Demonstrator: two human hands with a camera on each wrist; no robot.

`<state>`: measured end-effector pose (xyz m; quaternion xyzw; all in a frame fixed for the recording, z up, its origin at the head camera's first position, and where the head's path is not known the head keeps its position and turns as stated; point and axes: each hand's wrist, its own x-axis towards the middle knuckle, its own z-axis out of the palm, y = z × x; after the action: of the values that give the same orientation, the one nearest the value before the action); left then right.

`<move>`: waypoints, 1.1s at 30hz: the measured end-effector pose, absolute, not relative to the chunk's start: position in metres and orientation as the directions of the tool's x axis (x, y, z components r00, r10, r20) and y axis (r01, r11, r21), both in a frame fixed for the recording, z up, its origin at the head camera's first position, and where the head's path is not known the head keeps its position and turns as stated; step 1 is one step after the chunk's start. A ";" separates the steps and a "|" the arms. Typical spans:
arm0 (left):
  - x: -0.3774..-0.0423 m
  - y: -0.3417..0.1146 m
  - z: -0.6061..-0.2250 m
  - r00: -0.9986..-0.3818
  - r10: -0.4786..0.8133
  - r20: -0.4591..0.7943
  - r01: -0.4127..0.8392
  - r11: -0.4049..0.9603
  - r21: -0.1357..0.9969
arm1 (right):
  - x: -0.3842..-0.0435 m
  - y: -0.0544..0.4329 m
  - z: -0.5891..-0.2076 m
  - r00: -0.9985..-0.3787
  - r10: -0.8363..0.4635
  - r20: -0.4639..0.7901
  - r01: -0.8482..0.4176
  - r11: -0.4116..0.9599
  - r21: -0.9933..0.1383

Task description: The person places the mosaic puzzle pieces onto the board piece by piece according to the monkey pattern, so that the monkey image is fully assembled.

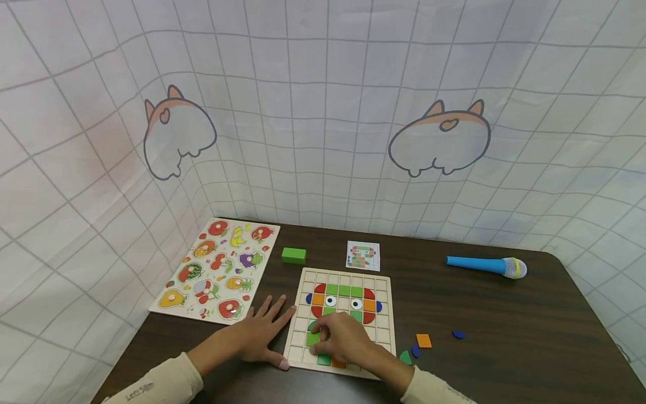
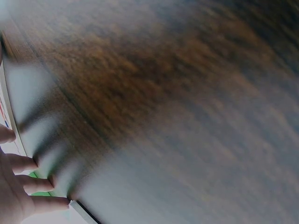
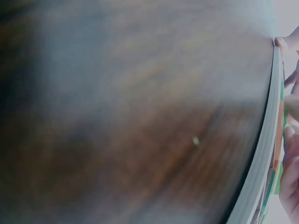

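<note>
A square wooden grid board (image 1: 298, 325) lies on the table, bearing red, green, orange and blue pieces and two eye pieces. My right hand (image 1: 345, 336) is over its lower part, thumb and forefinger bent about a green square (image 1: 312, 339); the palm side is hidden in the head view. My left hand (image 1: 259, 332) lies with fingers spread beside the board, its thumb touching the left edge near the corner. In the left wrist view the fingers (image 2: 39, 185) look straight. A small picture card (image 1: 363, 256) behind the board carries a similar coloured pattern.
Loose pieces lie right of the board: an orange square (image 1: 424, 340), a green piece (image 1: 406, 358), blue half-rounds (image 1: 458, 334). A fruit puzzle board (image 1: 229, 275) is at left, a green block (image 1: 294, 256) behind, a blue toy microphone (image 1: 484, 266) at back right. A curtain (image 1: 323, 123) hangs behind.
</note>
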<state>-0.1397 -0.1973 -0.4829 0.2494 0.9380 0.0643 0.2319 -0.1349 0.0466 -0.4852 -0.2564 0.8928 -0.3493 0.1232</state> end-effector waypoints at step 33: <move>-0.139 -0.196 -0.483 -0.768 0.484 -0.420 0.421 0.875 0.239 | -0.158 0.229 -0.484 -0.760 -0.649 -0.038 -0.436 0.552 -0.711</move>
<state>-0.1392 -0.1965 -0.4825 0.2411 0.9378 0.0653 0.2409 -0.1579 0.2290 -0.4838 -0.3124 0.8681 -0.3555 0.1497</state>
